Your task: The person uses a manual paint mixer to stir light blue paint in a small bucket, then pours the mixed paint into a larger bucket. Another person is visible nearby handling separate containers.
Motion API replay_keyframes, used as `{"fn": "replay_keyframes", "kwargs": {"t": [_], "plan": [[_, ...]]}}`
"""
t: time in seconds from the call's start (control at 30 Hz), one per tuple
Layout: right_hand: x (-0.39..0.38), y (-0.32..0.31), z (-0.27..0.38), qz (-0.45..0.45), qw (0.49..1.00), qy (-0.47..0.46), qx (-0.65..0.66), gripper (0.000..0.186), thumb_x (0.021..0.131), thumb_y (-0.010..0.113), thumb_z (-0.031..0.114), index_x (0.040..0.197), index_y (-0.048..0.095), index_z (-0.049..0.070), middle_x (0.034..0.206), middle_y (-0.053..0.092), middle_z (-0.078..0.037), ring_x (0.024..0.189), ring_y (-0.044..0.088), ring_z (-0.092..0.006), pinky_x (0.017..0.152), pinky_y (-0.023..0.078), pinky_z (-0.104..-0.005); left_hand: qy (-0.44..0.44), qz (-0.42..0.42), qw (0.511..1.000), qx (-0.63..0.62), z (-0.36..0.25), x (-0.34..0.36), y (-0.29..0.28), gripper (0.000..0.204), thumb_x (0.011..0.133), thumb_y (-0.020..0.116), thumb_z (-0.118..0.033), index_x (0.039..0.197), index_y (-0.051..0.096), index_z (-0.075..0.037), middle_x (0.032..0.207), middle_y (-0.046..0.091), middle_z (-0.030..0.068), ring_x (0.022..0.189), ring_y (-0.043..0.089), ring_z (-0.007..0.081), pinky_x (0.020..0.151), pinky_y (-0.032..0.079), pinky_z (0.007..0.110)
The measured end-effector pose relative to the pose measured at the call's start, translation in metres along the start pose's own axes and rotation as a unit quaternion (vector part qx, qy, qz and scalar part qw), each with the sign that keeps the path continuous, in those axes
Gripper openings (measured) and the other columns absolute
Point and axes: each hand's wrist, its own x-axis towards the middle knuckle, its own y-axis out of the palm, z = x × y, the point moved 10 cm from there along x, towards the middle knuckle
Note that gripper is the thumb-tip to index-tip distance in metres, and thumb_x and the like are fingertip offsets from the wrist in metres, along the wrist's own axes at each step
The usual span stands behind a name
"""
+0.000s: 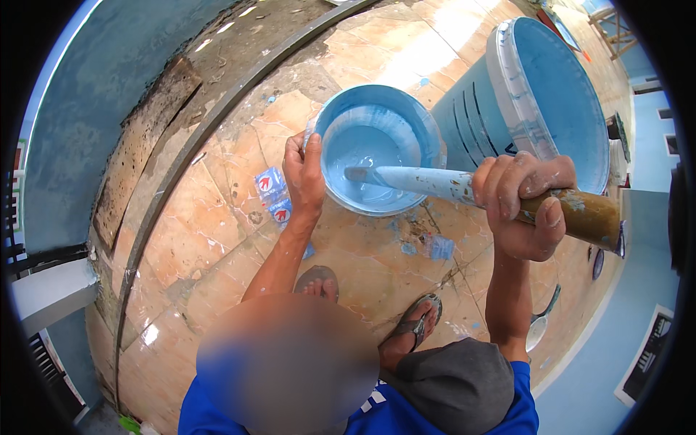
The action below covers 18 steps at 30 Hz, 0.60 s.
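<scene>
Here, a thick stick is held tight by the right hand. The fingers are wrapped all the way around it, and its brown end is left poking out past them. The low end is dipped in the blue paint inside the small bucket. The side of that bucket is held by the left hand, with the fingers bent and closed on the edge and the thumb at the rim.

Next to it, two shiny wrappers are seen on the floor. They are blue and white, with a red picture in a white circle and some tiny print. Another crumpled wrapper is seen closer to the feet, but its print is too small to be read.

Just beside the small bucket, a big bucket is marked with long dark lines. A dark mark near its rim is partly covered by the right hand.

Dark sandals are worn on the feet. A tool with a dark handle is seen on the right. Farther off to the left, a long grey bar is laid, and a spotted board is seen by the wall.
</scene>
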Motion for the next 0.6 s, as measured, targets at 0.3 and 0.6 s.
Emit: {"fn": "replay_keyframes", "kwargs": {"t": [0.3, 0.6], "plan": [[0.008, -0.006, 0.004, -0.024, 0.991, -0.073, -0.11, 0.033, 0.102, 0.07, 0.033, 0.098, 0.049, 0.007, 0.07, 0.056, -0.006, 0.057, 0.053, -0.0162, 0.06, 0.049, -0.0363, 0.008, 0.003, 1.0, 0.004, 0.0, 0.006, 0.002, 0.033, 0.107, 0.061, -0.028, 0.118, 0.06, 0.004, 0.095, 0.064, 0.0046, 0.084, 0.054, 0.0074, 0.076, 0.046, 0.024], [0.011, -0.012, 0.01, 0.0, 1.0, -0.006, -0.029, 0.029, 0.104, 0.067, 0.027, 0.099, 0.048, 0.007, 0.071, 0.056, -0.006, 0.057, 0.052, -0.0162, 0.06, 0.049, -0.0366, 0.003, 0.004, 1.0, 0.001, 0.0, 0.006, 0.001, 0.033, 0.107, 0.061, -0.027, 0.118, 0.06, 0.004, 0.096, 0.066, 0.0062, 0.085, 0.055, 0.0078, 0.077, 0.048, 0.024]]}}
